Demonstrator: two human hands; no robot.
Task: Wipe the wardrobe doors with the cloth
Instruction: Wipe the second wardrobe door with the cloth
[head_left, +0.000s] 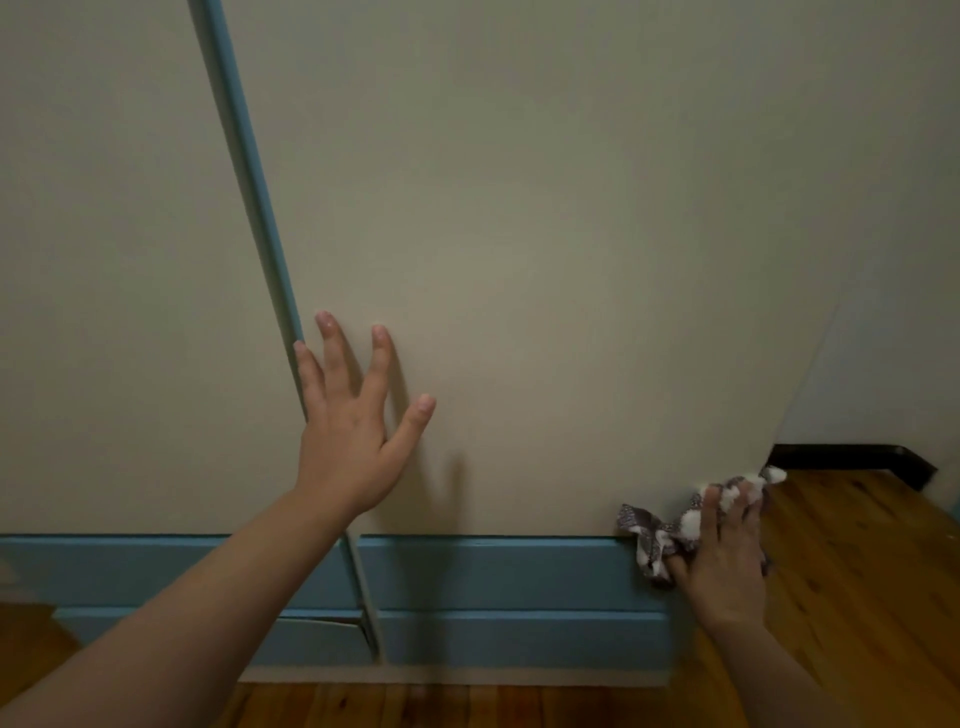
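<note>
Wiping is the step in hand, low down at the bottom right corner of the right wardrobe door (545, 260). The right hand (727, 561) has its grip closed round the cloth (649, 540), fingers curled over the bunched-up part, and a loose end hangs out on the left. The cloth sits right where the door meets the blue base (493, 571) below it. The left hand (348, 441) has no grip on anything. Its fingers are straight and spread wide on the same door, just beside the blue strip (244, 156) that runs between the two doors. It looks like it leans there to hold the door steady, but the picture is dim and I cannot tell if the palm touches. The next move, I think, is to push the cloth up or along to the left, pressed flat, and the left door (104, 312) may need it too. There is lots of room that way. To the right the door ends at once, with the wall (883, 353), a black skirting board (852, 460) and the wood floor (857, 597) close by, so the hand must not slip off that edge. The left hand is in the way of a long sweep and would need to lift.
</note>
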